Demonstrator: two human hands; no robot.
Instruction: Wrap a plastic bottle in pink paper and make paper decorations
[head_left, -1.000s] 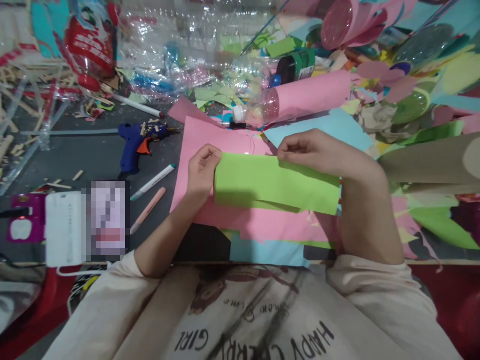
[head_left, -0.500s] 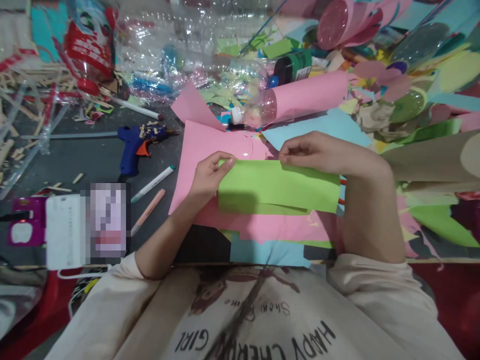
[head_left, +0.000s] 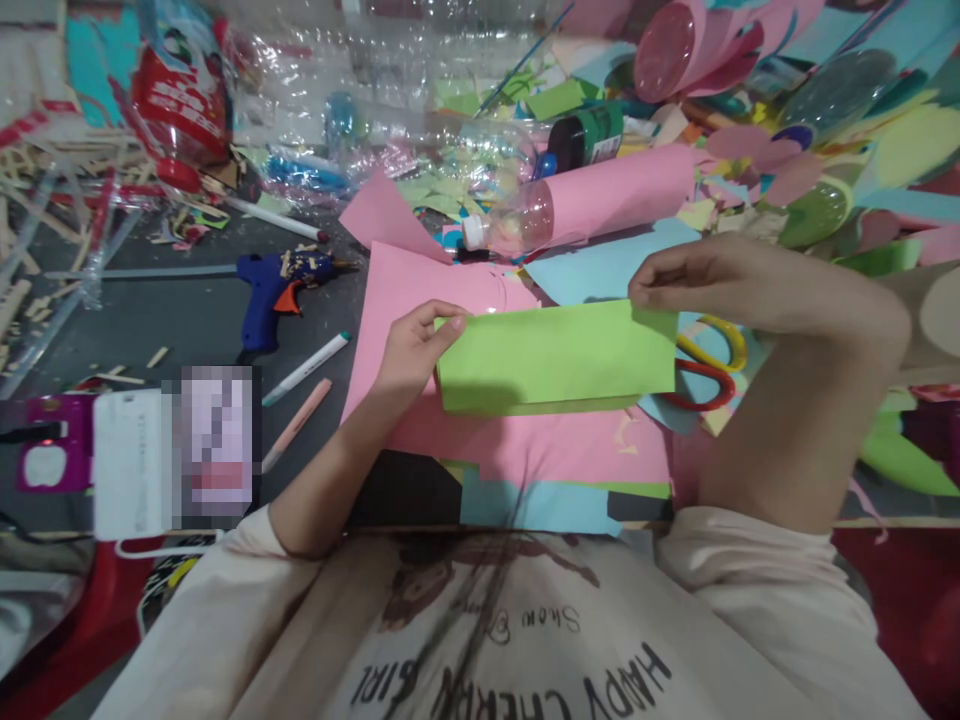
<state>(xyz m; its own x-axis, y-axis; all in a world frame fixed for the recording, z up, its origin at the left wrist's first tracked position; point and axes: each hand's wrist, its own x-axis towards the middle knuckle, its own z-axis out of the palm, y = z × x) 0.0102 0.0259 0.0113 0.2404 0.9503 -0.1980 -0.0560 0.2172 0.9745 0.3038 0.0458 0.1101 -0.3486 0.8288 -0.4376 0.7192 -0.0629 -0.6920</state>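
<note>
I find the folded green paper (head_left: 555, 355) lying long axis left-to-right over the pink sheet (head_left: 525, 450). My left hand (head_left: 409, 350) pinches its upper-left corner, and my right hand (head_left: 712, 285) pinches its upper-right.

Wears a cream T-shirt (head_left: 315, 650) with loose short sleeves, left sleeve (head_left: 217, 590) and right sleeve (head_left: 750, 570). Carries on the chest a faded brown cartoon print (head_left: 420, 590), small script lettering (head_left: 536, 620), and black capitals (head_left: 630, 675) seen upside down, "HAPPY" and "GIRL" legible. Leaves left hand (head_left: 409, 345) and right hand (head_left: 697, 275) bare, forearms likewise, below the hems.
</note>
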